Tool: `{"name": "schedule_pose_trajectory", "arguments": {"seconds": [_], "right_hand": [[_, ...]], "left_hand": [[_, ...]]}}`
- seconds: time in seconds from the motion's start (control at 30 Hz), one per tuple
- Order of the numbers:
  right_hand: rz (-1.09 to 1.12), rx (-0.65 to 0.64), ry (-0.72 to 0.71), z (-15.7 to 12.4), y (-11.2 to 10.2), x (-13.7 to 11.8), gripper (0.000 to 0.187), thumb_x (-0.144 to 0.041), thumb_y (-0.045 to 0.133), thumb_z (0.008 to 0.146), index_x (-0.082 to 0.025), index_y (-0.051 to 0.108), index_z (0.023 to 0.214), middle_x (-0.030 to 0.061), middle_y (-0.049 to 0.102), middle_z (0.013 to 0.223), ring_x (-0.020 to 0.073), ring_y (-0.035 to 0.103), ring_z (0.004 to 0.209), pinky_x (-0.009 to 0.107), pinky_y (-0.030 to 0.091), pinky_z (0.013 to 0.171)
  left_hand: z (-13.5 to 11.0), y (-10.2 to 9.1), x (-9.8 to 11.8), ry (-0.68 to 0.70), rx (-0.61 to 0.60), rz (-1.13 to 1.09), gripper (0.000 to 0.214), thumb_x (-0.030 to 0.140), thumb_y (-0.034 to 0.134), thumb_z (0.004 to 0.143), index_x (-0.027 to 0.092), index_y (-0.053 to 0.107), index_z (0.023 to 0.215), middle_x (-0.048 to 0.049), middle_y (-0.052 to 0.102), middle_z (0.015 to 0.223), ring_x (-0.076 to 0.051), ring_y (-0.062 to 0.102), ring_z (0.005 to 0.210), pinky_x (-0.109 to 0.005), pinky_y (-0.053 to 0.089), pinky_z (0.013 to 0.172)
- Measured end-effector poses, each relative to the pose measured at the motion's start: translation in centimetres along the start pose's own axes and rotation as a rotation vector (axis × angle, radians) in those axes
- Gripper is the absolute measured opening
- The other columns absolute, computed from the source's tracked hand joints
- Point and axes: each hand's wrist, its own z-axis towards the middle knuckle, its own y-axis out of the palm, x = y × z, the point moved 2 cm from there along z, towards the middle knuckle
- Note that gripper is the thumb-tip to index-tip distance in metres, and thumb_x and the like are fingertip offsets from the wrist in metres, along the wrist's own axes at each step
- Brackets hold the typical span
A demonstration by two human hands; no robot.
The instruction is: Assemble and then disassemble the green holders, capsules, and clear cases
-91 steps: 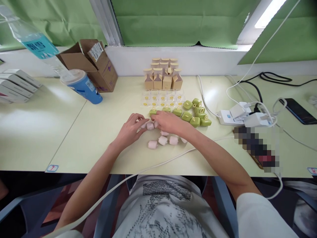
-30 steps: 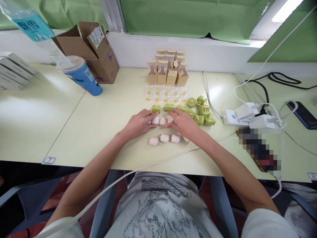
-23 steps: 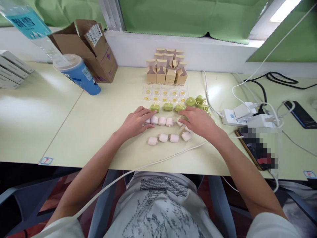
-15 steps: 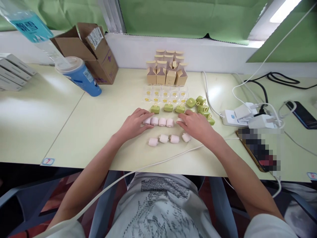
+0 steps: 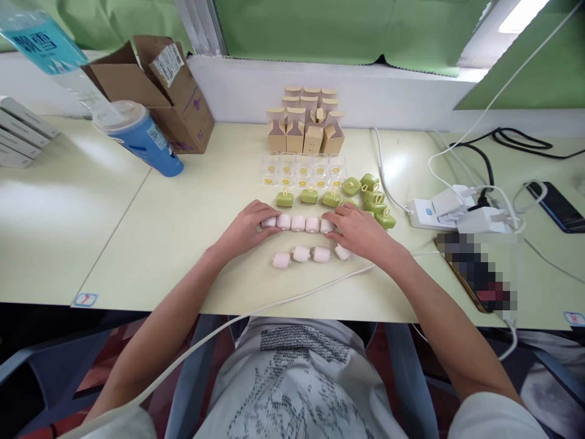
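A tight row of small pale-pink rounded cases [image 5: 298, 223] lies on the table between my two hands. My left hand [image 5: 244, 228] has thumb and fingers around the left end case [image 5: 269, 222]. At the other end, my right hand [image 5: 361, 230] grips the right end case [image 5: 326, 225] between thumb and fingers. Nearer to me is a looser row of pink cases [image 5: 321, 254], the rightmost one tilted and close under my right hand. Behind the tight row stand several green cases [image 5: 309, 196] with small loops, and more green cases [image 5: 375, 206] cluster beyond my right hand.
Clear plastic holders [image 5: 303, 171] with yellow marks stand before open small cardboard boxes [image 5: 295, 139]. A blue cup [image 5: 148, 143], bottle [image 5: 50, 46] and carton [image 5: 183, 113] are at left. At right lie a power strip [image 5: 427, 214] and phones [image 5: 560, 207]. A white cable [image 5: 292, 300] crosses in front.
My right hand has moved slightly left, bringing its pink case up against the right end of the row, so the gap there is closed. My left hand stays at the left end.
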Motion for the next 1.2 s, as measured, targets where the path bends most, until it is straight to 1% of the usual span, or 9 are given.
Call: {"name": "schedule_pose_trajectory", "arguments": {"seconds": [0.27,0.37,0.47,0.6,0.77,0.87,1.0,1.1,1.2], "right_hand": [[-0.056,0.072,0.039,-3.8,-0.8,1.8,0.042,-0.016,0.052,0.115,-0.019,0.073,0.151,0.0172,0.076,0.14,0.035,0.071,0.131,0.041,0.056,0.089],[-0.127,0.048,-0.001,-5.4,0.0,2.7,0.059,-0.001,0.05,0.106,-0.027,0.072,0.154,0.0135,0.074,0.143,0.0307,0.076,0.116,0.036,0.051,0.077],[-0.142,0.063,0.015,-6.0,1.1,3.0,0.054,-0.006,0.054,0.107,-0.023,0.069,0.156,0.0166,0.07,0.139,0.0289,0.076,0.102,0.035,0.052,0.074],[-0.087,0.13,-0.02,-6.5,2.2,3.7,0.038,-0.014,0.057,0.11,-0.018,0.074,0.143,0.0199,0.067,0.134,0.0324,0.076,0.107,0.042,0.06,0.087],[0.132,0.145,-0.164,-7.4,3.1,4.6,0.052,-0.001,0.048,0.102,-0.018,0.071,0.145,0.0182,0.066,0.143,0.0346,0.072,0.132,0.047,0.064,0.104],[0.217,0.155,-0.185,-7.7,3.4,4.1,0.053,-0.007,0.06,0.101,-0.016,0.068,0.152,0.018,0.066,0.137,0.0363,0.071,0.133,0.052,0.063,0.111],[0.235,0.184,-0.156,-7.7,3.6,3.1,0.037,-0.025,0.075,0.104,-0.017,0.076,0.141,0.0185,0.066,0.131,0.0391,0.071,0.13,0.054,0.064,0.109],[0.218,0.2,-0.152,-7.6,4.0,2.9,0.037,-0.029,0.071,0.109,-0.02,0.076,0.144,0.0171,0.07,0.129,0.0384,0.071,0.127,0.052,0.066,0.103],[0.215,0.245,-0.018,-7.5,4.7,3.4,0.041,-0.036,0.066,0.113,-0.02,0.075,0.149,0.017,0.072,0.124,0.0371,0.075,0.118,0.048,0.068,0.092]], "left_hand": [[-2.5,-1.8,4.1,-0.067,0.149,0.138,0.043,0.047,0.065,0.113,0.024,0.071,0.149,-0.0137,0.075,0.136,-0.032,0.069,0.128,-0.048,0.064,0.107],[-4.2,-0.1,7.3,-0.109,0.009,0.201,0.052,0.053,0.072,0.109,0.024,0.067,0.152,-0.0131,0.077,0.135,-0.034,0.072,0.127,-0.044,0.067,0.096],[-5.1,2.1,9.2,-0.168,-0.045,0.207,0.042,0.037,0.072,0.11,0.017,0.067,0.147,-0.0148,0.077,0.131,-0.034,0.075,0.123,-0.048,0.068,0.1],[-5.4,2.5,9.6,-0.123,0.009,0.158,0.037,0.016,0.061,0.11,0.015,0.066,0.146,-0.0161,0.076,0.135,-0.031,0.074,0.128,-0.048,0.065,0.111],[-5.2,2.8,10.4,-0.124,-0.08,0.204,0.041,0.017,0.061,0.112,0.011,0.062,0.152,-0.0173,0.076,0.137,-0.034,0.07,0.129,-0.052,0.064,0.11],[-4.5,4.1,12.0,-0.216,-0.151,0.295,0.048,0.03,0.073,0.11,0.013,0.061,0.154,-0.0168,0.076,0.14,-0.038,0.067,0.13,-0.054,0.065,0.103],[-3.3,5.1,13.3,-0.331,-0.158,0.428,0.04,0.041,0.072,0.111,0.017,0.07,0.143,-0.0154,0.077,0.133,-0.038,0.068,0.126,-0.053,0.064,0.096],[-3.2,5.2,12.8,-0.252,-0.165,0.401,0.031,0.032,0.067,0.113,0.021,0.071,0.141,-0.013,0.078,0.135,-0.035,0.068,0.125,-0.05,0.062,0.099],[-3.7,4.8,11.5,-0.136,-0.14,0.333,0.048,0.024,0.069,0.111,0.022,0.061,0.158,-0.0123,0.076,0.147,-0.035,0.067,0.13,-0.052,0.061,0.103]]}}
